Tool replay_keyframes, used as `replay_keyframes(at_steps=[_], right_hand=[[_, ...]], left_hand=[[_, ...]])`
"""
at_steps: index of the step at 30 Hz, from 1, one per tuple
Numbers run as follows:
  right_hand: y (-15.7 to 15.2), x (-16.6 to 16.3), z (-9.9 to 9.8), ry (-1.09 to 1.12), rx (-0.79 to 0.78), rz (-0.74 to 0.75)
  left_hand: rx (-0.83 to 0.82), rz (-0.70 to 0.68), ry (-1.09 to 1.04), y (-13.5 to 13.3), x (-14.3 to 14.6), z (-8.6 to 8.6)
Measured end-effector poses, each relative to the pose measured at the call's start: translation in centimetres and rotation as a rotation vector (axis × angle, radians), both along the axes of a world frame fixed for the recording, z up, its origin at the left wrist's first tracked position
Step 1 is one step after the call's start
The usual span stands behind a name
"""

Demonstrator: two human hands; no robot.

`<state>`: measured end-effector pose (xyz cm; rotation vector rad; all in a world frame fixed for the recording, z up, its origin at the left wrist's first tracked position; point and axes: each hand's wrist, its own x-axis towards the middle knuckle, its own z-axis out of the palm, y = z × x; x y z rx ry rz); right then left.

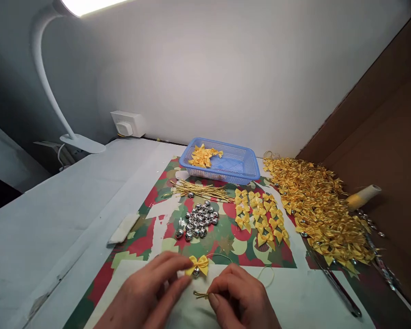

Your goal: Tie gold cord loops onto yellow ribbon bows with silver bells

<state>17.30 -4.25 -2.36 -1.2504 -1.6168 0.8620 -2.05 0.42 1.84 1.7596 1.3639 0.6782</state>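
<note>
One glossy yellow bow (198,264) (silver bell beneath) pinched by left hand (147,292), right hand (241,297) gripping gold cord (201,295).

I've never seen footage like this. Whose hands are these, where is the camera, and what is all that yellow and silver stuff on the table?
There is no machine: a person wears a camera on the head, looking down at their own hands. The left hand pinches a yellow bow with a small silver bell under it; the right hand pinches a gold cord. Behind lie a cluster of silver bells, rows of loose bows, a bundle of gold cords, a blue basket and a big heap of finished bows.
</note>
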Motion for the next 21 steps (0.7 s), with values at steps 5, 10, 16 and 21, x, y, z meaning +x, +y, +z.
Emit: replay_keyframes(at_steps=[5, 10, 16, 21], right_hand=[[0.7, 0.3, 0.2, 0.074, -0.079, 0.051], [1.1, 0.6, 0.0, 0.138, -0.169, 0.124], [1.3, 0.5, 0.4, 0.092, -0.206, 0.081], [1.3, -0.1, 0.1, 0.03, -0.115, 0.037]], left_hand=[[0.072, -0.069, 0.248, 1.8, 0.3, -0.1], [0.022, -0.128, 0.386, 1.2, 0.9, -0.6], [0.042, -0.152, 0.381, 1.0, 1.1, -0.7], [0.053, -0.147, 0.226, 1.1, 1.1, -0.3]])
